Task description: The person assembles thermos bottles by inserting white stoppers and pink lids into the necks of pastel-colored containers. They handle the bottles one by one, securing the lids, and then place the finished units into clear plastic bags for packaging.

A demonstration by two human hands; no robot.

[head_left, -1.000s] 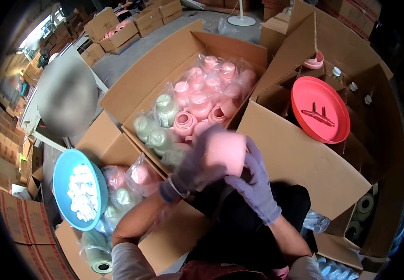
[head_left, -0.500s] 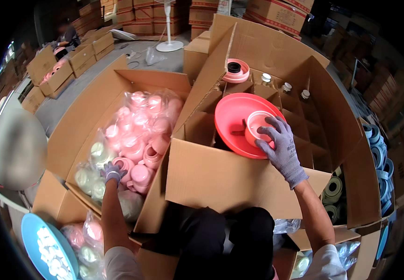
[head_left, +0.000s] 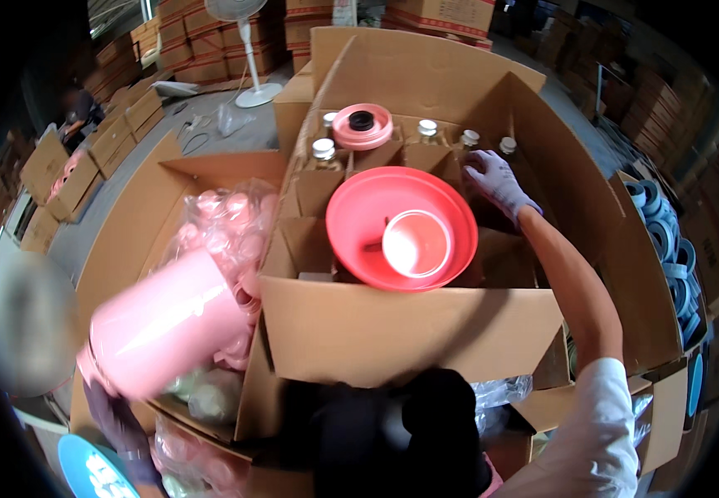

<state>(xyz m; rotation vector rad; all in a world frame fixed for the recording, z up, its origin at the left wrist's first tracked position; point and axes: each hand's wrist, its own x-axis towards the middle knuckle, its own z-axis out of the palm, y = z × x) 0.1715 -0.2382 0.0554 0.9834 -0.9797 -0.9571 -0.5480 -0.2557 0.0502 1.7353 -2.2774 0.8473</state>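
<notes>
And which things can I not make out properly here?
In the head view:
Left hand: mostly hidden by the pink jar it holds.
Right hand: overlaps the bottle, so touching is unclear.
Red dish: floor partly hidden by the cup.
Blue basin: cut off by the lower edge.
Far person: too small for details.

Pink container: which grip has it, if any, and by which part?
The left grip holds the pink container by its lower end; finger placement is mostly hidden.

A glossy pink cylindrical vessel [head_left: 168, 322] was held aslant at left; a silver-capped bottle [head_left: 470, 139] was seated upright among cardboard dividers [head_left: 422, 155].
</notes>
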